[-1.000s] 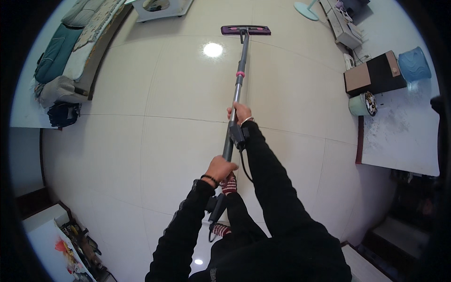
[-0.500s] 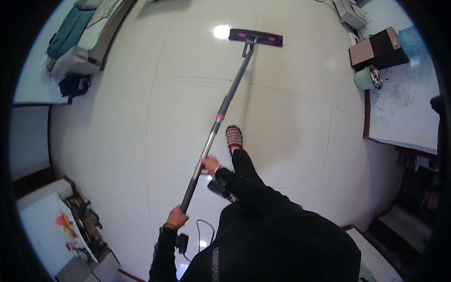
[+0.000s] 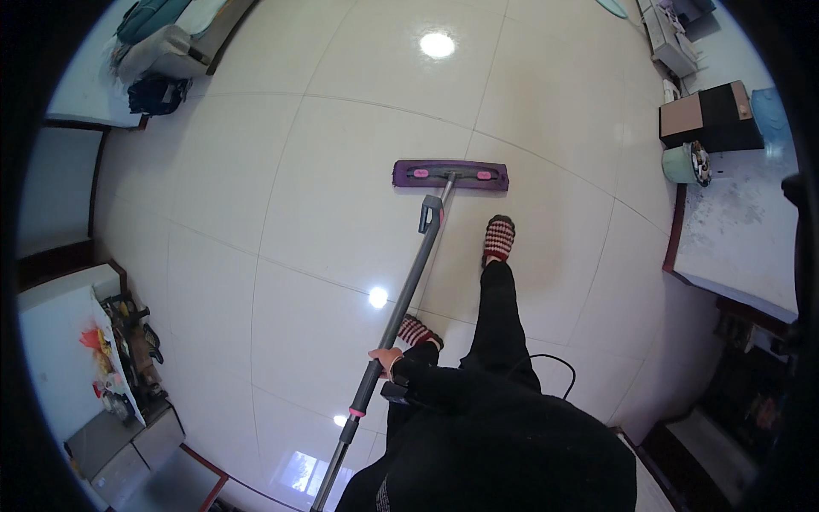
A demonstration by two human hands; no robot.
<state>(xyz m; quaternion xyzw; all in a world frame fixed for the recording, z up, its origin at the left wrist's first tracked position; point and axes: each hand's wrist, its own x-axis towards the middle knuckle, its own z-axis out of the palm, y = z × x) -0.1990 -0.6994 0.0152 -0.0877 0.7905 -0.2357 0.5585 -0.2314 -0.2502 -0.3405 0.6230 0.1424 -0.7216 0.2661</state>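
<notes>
A clutter shelf (image 3: 124, 358) stands far left. The right hand (image 3: 386, 358) wraps closed around the mop (image 3: 409, 286) handle; its purple head lies flat on the tiles (image 3: 281, 196) (beside a striped slipper (image 3: 498, 239)). The left hand is hidden.

One flat mop (image 3: 450, 174) with one long handle (image 3: 401, 299) stands on the floor ahead of the one visible grip (image 3: 386, 358). Two red patterned slippers (image 3: 498, 238) lie beyond that grip. One brown box (image 3: 705, 118) and one green pot (image 3: 687, 163) sit far to its right.
</notes>
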